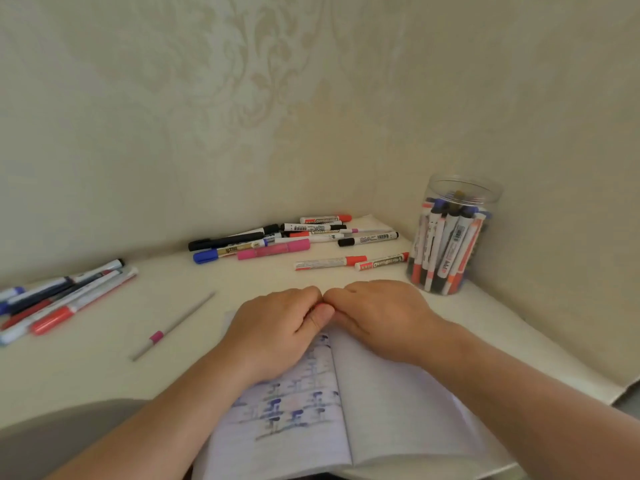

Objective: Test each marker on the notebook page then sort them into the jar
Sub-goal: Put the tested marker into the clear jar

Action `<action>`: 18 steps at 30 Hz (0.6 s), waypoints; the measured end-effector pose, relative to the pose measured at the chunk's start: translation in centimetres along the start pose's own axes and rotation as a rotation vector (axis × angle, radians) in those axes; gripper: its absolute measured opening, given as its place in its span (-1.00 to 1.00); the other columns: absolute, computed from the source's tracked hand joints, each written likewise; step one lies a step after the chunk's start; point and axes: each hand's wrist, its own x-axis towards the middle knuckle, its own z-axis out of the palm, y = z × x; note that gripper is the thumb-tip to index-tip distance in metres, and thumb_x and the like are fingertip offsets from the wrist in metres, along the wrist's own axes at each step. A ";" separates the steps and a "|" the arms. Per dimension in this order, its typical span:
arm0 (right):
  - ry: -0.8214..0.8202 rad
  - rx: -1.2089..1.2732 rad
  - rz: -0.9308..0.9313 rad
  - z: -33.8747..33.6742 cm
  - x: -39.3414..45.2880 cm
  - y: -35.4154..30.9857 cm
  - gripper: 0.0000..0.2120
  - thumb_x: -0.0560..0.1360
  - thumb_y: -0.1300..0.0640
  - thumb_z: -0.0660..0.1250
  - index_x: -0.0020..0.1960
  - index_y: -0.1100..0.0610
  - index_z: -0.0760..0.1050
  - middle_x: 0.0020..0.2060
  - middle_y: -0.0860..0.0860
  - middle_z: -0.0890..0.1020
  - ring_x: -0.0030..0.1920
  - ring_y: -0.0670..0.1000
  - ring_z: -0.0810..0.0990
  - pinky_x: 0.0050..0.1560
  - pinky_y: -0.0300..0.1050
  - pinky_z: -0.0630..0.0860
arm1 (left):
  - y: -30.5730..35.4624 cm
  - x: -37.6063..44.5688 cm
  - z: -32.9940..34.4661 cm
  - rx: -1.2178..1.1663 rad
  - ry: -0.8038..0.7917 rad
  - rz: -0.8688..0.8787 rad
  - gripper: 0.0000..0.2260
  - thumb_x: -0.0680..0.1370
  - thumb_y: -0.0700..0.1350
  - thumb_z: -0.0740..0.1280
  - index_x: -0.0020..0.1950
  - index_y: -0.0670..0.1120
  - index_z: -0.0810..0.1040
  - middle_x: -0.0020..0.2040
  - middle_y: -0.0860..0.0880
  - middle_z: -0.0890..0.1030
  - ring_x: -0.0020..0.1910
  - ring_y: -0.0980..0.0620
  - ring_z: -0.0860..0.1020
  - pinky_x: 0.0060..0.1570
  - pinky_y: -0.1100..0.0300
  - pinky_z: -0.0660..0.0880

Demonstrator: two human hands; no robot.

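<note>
The left hand (pixel 277 327) and right hand (pixel 377 317) are met knuckle to knuckle over the top of the notebook (pixel 398 410), fingers curled under. What is held between them is hidden; it is judged that a marker is gripped end to end there, probably so that a cap can be pulled off or pushed on, but this cannot be told for sure. The left thumb is pressed forward against the right hand, as would be done to brace such a pull.

The notebook is lain open beneath both wrists, kept close so that a test stroke can be made without reaching. Its left page, under the left forearm, is already covered with blue and purple marks; the right page is seen bare.

The jar (pixel 450 237) is stood beyond and to the right of the right hand, against the wall, well filled with markers set upright. A pile (pixel 287 239) of markers is spread just beyond the hands, likely awaiting test. A second heap (pixel 62 296) is laid far to the left of the left hand, and a thin pen (pixel 171 327) lies between it and that hand.
</note>
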 end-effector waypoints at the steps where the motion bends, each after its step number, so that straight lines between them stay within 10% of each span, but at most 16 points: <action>1: 0.025 0.000 0.006 0.6 0.0 0.0 -0.49 0.62 -0.34 -0.25 0.19 -0.12 0.36 -0.14 -0.08 0.57 -0.13 0.06 0.59 -0.25 0.02 0.50 | 0.0 0.1 0.1 0.035 -0.013 0.000 -0.68 0.66 0.28 -0.04 -0.03 0.13 0.35 -0.21 0.15 0.47 -0.20 0.13 0.46 -0.24 0.11 0.34; 9: 0.062 0.021 0.049 1.3 -0.2 -0.1 -0.48 0.54 -0.41 -0.29 0.22 -0.18 0.25 -0.18 -0.06 0.61 -0.15 0.10 0.62 -0.27 -0.02 0.45 | -0.4 0.1 0.2 0.040 -0.048 -0.007 -0.73 0.66 0.26 0.02 -0.04 0.14 0.35 -0.22 0.17 0.49 -0.23 0.17 0.45 -0.27 0.18 0.33; 12: 0.041 0.105 0.145 0.4 -0.4 -0.5 -0.52 0.55 -0.47 0.02 0.14 -0.08 0.19 -0.19 -0.06 0.60 -0.18 0.05 0.60 -0.26 0.01 0.49 | -0.3 0.1 0.2 0.017 -0.021 -0.022 -0.76 0.68 0.22 0.06 0.00 0.13 0.41 -0.20 0.15 0.54 -0.22 0.17 0.49 -0.25 0.15 0.38; 15: 0.031 0.225 0.318 -1.2 -1.4 0.6 -0.63 0.51 -0.22 0.35 -0.01 -0.07 0.21 -0.17 -0.14 0.48 -0.18 -0.10 0.45 -0.26 -0.10 0.36 | -0.1 0.0 -0.1 -0.105 0.024 -0.048 -0.87 0.68 0.11 0.17 -0.03 0.13 0.39 -0.26 0.10 0.54 -0.29 0.13 0.49 -0.31 0.16 0.37; 18: 0.321 0.538 0.401 -2.2 -2.4 2.8 -0.77 0.48 0.21 0.29 -0.05 -0.14 0.42 -0.08 -0.23 0.54 -0.04 -0.18 0.50 -0.11 -0.22 0.39 | 0.1 -0.1 -0.3 -0.048 -0.011 -0.003 -0.96 0.63 0.08 0.24 0.03 0.15 0.44 -0.25 0.14 0.54 -0.27 0.15 0.49 -0.31 0.18 0.30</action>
